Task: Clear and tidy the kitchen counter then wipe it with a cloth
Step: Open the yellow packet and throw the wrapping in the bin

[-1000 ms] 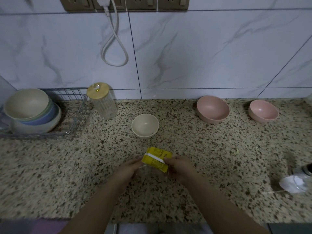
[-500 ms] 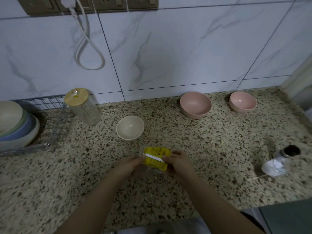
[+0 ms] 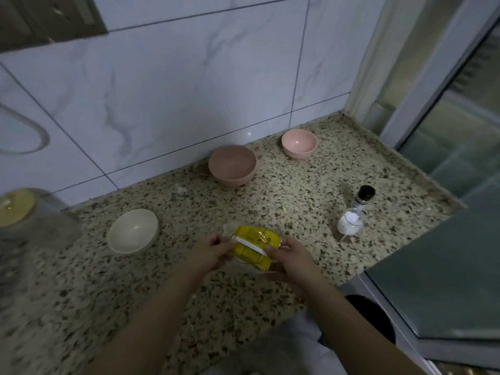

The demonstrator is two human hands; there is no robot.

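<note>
Both hands pinch yellow packet between them above counter.

No text can be read with any certainty. The yellow packet, pinched between the left hand and the right hand, carries small dark printing near its upper edge, close to the right hand's fingertips, beside what looks like a recycling-type symbol, but the marks are too small and blurred to make out. A plain white band crosses the packet between the two hands with nothing legible on it.
</note>
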